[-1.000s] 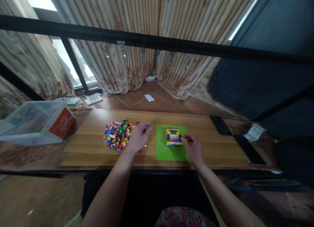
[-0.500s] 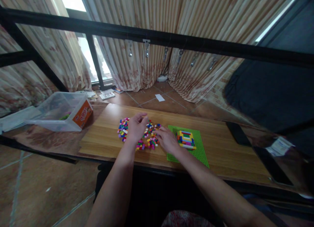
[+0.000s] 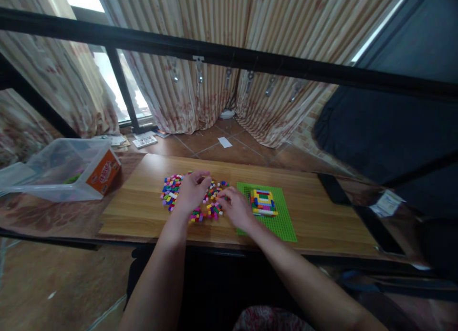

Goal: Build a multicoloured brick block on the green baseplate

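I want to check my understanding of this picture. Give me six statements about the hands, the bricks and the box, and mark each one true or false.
1. The left hand is at the loose bricks. True.
2. The green plate lies to the left of the loose bricks. False: it lies to their right.
3. The joined bricks stand on the green plate. True.
4. The right hand touches the plastic box. False: it is at the right edge of the loose bricks.
5. The plastic box has an orange label. True.
6. The joined bricks are all one colour. False: they show several colours.
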`<state>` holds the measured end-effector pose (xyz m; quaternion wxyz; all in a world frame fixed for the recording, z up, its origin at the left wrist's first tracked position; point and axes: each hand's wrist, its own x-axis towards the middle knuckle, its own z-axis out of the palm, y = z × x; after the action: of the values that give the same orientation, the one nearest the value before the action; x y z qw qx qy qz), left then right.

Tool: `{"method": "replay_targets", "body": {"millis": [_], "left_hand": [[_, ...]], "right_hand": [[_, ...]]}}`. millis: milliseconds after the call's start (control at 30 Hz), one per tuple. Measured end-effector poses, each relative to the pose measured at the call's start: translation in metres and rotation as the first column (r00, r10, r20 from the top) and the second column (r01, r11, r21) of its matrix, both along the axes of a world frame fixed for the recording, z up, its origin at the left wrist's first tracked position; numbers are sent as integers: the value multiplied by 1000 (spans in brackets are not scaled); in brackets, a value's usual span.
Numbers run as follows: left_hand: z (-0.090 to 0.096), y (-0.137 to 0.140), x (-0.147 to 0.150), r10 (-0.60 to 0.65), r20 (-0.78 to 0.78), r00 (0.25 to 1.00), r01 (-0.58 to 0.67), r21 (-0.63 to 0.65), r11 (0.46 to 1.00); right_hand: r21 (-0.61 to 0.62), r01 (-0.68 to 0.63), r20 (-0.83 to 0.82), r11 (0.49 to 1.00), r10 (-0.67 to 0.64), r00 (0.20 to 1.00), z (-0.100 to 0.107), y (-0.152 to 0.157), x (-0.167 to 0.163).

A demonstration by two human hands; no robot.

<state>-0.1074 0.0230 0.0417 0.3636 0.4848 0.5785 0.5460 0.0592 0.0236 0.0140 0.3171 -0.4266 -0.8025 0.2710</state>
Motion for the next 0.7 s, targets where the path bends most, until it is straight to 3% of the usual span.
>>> {"method": "replay_targets", "body": {"millis": [133, 233, 333, 500, 700], "left_hand": [[0, -7, 16, -251, -53, 966, 250, -18, 968], [1, -14, 41, -364, -175, 915, 370, 2, 929], [0, -21, 70, -406, -271, 873, 428, 25, 903], [-7, -24, 100, -421, -332, 844, 468, 71, 881], [-16, -24, 109, -413, -392, 822, 479, 84, 874]], "right_hand": [[-179, 139, -294, 974, -187, 937, 2, -23, 26], [-307, 295, -396, 905, -403, 825, 5, -30, 54], [-414, 366, -424, 833, -533, 732, 8, -29, 76], [-453, 335, -425, 826, -531, 733, 8, -30, 88], [-474, 295, -422, 830, -508, 751, 7, -33, 87]]}}
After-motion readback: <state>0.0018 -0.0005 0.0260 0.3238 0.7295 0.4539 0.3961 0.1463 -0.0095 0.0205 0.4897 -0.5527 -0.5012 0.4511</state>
